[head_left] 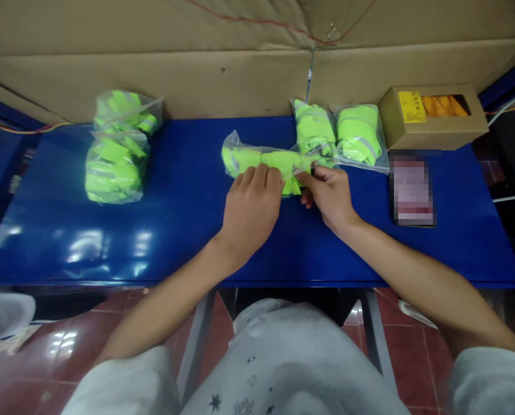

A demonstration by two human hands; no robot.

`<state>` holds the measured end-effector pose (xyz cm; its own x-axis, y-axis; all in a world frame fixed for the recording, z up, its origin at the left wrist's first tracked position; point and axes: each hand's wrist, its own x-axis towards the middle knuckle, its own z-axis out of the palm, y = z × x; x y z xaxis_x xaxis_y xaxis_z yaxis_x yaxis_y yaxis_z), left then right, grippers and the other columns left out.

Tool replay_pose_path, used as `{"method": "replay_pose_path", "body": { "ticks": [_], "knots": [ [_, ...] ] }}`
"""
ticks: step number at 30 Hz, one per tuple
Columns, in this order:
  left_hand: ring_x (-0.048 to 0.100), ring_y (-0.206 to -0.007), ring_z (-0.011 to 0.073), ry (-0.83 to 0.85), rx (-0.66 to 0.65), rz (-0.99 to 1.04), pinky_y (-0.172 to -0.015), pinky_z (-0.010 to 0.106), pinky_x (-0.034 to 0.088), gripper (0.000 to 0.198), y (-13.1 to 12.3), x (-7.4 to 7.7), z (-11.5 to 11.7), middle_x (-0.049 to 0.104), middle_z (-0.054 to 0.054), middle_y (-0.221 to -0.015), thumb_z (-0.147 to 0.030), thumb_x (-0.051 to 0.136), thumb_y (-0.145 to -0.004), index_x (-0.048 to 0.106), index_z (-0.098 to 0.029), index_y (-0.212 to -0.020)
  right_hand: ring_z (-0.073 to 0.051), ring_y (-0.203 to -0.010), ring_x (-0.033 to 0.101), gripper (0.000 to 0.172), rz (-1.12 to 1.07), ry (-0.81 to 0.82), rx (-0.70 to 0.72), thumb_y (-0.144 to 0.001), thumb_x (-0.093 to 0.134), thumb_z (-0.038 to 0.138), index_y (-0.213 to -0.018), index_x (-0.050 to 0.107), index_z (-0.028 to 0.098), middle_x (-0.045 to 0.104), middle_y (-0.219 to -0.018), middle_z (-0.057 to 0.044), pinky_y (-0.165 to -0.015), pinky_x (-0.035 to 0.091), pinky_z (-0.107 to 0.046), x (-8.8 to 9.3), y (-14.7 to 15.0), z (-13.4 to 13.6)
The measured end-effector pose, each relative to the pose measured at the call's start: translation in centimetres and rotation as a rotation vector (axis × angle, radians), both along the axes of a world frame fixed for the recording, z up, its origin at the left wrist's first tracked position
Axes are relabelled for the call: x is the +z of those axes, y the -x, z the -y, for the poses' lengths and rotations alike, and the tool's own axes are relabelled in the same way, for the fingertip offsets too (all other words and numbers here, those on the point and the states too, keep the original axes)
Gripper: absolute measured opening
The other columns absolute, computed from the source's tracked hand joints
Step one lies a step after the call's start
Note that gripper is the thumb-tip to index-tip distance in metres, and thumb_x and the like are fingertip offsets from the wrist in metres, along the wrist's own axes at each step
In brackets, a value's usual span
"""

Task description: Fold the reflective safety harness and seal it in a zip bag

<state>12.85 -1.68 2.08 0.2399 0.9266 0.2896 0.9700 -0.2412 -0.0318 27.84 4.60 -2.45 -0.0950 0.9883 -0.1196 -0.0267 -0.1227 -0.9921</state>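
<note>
A clear plastic bag with folded neon yellow-green fabric inside lies lengthwise on the blue table, in front of me. My left hand curls its fingers over the bag's near side and grips it; the fingertips are hidden behind the fabric. At the bag's right end, my right hand pinches the plastic between thumb and fingers. Just behind that end stands a filled bag of the same fabric with grey reflective bands. Another filled bag sits to its right.
Two more filled bags, a rear one and a front one, stand at the left. A cardboard box with orange contents is at the back right, with a blurred-out phone-like object before it. A cardboard wall borders the table.
</note>
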Motion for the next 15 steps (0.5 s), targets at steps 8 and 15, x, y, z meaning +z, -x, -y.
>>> {"method": "replay_pose_path", "body": {
  "ticks": [8, 15],
  "knots": [
    [0.071, -0.087, 0.0273, -0.083, 0.046, 0.021, -0.07, 0.037, 0.05, 0.029, -4.2, -0.5, 0.6, 0.072, 0.011, -0.094, -0.023, 0.038, -0.114, 0.064, -0.017, -0.101, -0.004, -0.035, 0.027, 0.044, -0.087, 0.068, -0.101, -0.081, 0.084, 0.041, -0.055, 0.054, 0.022, 0.037, -0.045, 0.01, -0.034, 0.019, -0.022, 0.4, -0.3, -0.1],
    [0.073, -0.086, 0.0266, -0.137, 0.138, 0.156, -0.061, 0.032, 0.046, 0.022, -1.1, -2.1, 1.2, 0.073, 0.009, -0.094, -0.04, 0.06, -0.108, 0.059, -0.018, -0.105, -0.008, -0.042, 0.056, 0.022, -0.132, 0.191, -0.109, -0.089, 0.076, 0.021, -0.072, 0.063, 0.02, 0.06, -0.06, 0.006, -0.035, 0.039, -0.02, 1.0, 0.1, -0.2]
  ]
}}
